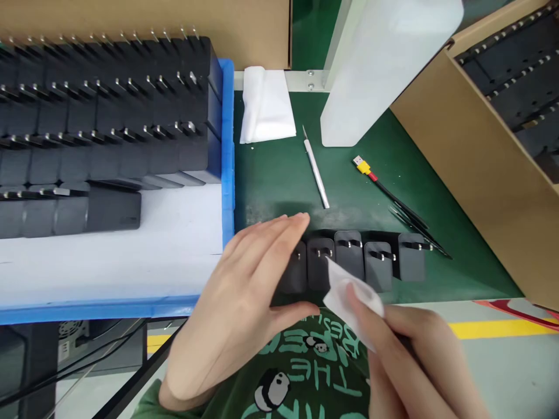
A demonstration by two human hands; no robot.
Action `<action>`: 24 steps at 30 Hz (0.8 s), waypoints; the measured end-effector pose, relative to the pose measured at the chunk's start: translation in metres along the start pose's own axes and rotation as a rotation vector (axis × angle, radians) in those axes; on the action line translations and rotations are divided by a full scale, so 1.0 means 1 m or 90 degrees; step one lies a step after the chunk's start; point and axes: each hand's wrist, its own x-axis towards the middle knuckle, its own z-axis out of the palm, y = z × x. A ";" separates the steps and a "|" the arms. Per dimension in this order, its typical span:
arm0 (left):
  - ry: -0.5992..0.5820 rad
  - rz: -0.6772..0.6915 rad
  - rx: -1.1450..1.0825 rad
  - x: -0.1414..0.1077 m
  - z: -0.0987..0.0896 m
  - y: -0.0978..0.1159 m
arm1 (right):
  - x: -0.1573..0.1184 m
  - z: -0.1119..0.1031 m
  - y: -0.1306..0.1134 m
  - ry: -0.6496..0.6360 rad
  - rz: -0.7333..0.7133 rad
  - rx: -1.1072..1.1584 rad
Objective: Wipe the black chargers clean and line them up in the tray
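Note:
Several black plug-in power adapters stand in a row near the front edge of the green bench, with their metal prongs showing. My left hand is at the left end of this row, thumb apart from the outstretched fingers; it partly hides the leftmost adapter, and whether it touches it I cannot tell. A folded white cloth is pinched between the thumb and fingers of my right hand, just in front of the row. One corner of the cloth reaches up close to an adapter's prongs.
A blue-rimmed tray with rows of adapters lies left. Behind are a folded white cloth, a craft knife and a white plastic container. A USB cable and black tweezers lie right, beside a cardboard box of adapters.

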 end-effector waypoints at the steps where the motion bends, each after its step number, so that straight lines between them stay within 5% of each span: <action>1: -0.005 -0.009 -0.001 -0.003 -0.002 -0.002 | 0.001 0.003 -0.003 0.020 -0.003 0.001; 6: -0.004 -0.007 -0.006 -0.007 0.000 -0.011 | 0.019 0.024 -0.016 -0.095 -0.091 -0.089; 11: -0.002 -0.010 -0.048 -0.004 0.005 -0.011 | 0.033 0.030 -0.015 -0.109 -0.107 -0.166; 20: 0.039 0.015 -0.034 -0.008 0.010 -0.015 | 0.004 0.038 -0.028 -0.052 -0.222 -0.086; 24: 0.030 0.015 -0.018 -0.009 0.010 -0.017 | 0.007 0.019 -0.015 -0.104 -0.196 0.071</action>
